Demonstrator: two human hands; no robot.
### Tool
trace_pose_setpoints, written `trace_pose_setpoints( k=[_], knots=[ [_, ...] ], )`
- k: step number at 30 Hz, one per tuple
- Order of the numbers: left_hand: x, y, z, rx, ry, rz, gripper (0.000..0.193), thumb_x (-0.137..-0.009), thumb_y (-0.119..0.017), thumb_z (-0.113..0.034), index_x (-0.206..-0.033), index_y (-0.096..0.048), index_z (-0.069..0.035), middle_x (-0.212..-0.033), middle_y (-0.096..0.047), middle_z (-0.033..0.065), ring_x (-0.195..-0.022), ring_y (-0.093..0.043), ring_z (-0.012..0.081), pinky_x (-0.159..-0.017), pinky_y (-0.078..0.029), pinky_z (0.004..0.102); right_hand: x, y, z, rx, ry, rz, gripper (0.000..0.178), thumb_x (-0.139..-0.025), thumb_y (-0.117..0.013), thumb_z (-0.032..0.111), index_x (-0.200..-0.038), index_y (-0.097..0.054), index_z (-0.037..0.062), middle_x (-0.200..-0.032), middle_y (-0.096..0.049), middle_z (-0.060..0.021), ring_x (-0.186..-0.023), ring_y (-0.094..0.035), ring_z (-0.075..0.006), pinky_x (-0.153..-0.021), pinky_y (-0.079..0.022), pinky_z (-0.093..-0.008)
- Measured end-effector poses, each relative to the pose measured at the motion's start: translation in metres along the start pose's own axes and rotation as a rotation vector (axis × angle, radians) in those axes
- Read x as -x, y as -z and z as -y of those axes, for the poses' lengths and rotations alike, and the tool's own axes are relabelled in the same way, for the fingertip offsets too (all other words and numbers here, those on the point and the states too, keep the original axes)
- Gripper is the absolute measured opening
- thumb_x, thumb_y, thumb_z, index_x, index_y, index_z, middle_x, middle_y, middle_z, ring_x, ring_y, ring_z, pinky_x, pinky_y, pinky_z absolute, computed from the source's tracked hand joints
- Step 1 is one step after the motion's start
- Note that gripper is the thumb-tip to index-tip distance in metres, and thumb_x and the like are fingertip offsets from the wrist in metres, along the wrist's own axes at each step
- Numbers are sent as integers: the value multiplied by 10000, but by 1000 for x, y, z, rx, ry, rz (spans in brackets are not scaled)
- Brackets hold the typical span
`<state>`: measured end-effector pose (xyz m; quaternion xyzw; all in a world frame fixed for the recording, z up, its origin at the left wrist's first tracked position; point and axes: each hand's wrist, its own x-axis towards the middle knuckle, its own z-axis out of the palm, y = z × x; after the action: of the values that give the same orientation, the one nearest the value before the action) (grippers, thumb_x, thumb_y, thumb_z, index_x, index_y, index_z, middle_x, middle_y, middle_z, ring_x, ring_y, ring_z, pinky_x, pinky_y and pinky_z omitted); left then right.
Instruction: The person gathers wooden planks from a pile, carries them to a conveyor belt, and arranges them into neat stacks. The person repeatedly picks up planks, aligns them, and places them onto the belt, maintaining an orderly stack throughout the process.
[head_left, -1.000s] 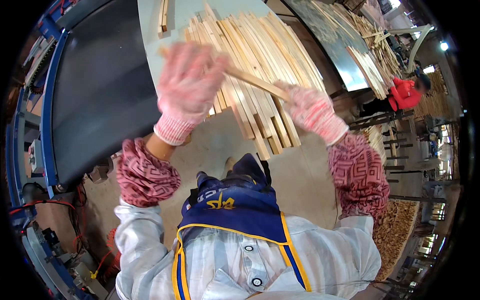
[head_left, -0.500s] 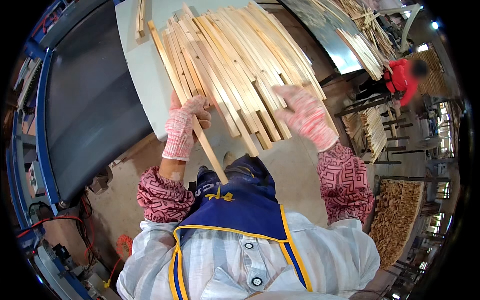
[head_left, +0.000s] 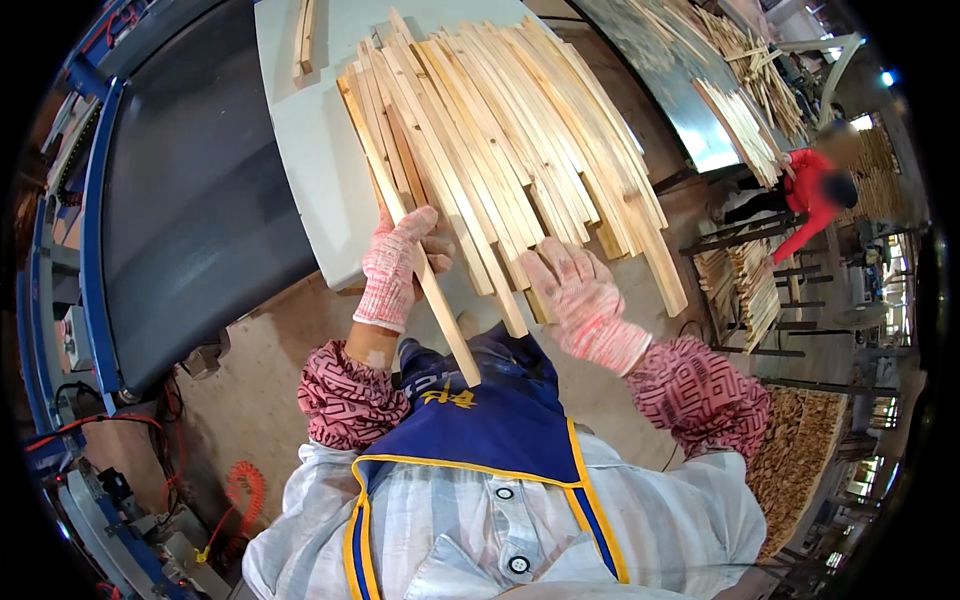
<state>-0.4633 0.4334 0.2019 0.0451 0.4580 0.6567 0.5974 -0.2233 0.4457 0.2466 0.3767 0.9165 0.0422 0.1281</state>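
Note:
My left hand, in a pink-and-white knitted glove, is closed around a long pale wooden strip. That strip slants along the left side of a layer of similar wooden strips, its near end hanging over my blue apron. My right hand, gloved alike, rests at the near ends of the middle strips. Its fingers are stretched over the wood and touch it; the thumb side is partly hidden. The strips' near ends are uneven and jut past the edge of a pale grey table.
To the left stands a dark conveyor belt in a blue frame. Two loose strips lie at the table's far left. A metal-topped table with more strips is at far right, near a person in red. A wood stack stands lower right.
My right hand has moved left and nearer, from the right part of the layer to the strips' near ends. My left hand keeps hold of its strip. The whole view has shifted slightly.

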Motion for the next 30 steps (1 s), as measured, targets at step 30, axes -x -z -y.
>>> trace_pose_setpoints(
  k=[30],
  knots=[
    [-59, -30, -41, 93, 26, 193, 222, -851, -652, -190, -982, -536, -54, -827, -558, 85, -628, -556, 214, -500, -504, 321, -46, 46, -44, -315, 439, -311, 308, -708, -670, 132, -1013, -622, 141, -913, -613, -72, -900, -595, -273, -770, -495, -396]
  ],
)
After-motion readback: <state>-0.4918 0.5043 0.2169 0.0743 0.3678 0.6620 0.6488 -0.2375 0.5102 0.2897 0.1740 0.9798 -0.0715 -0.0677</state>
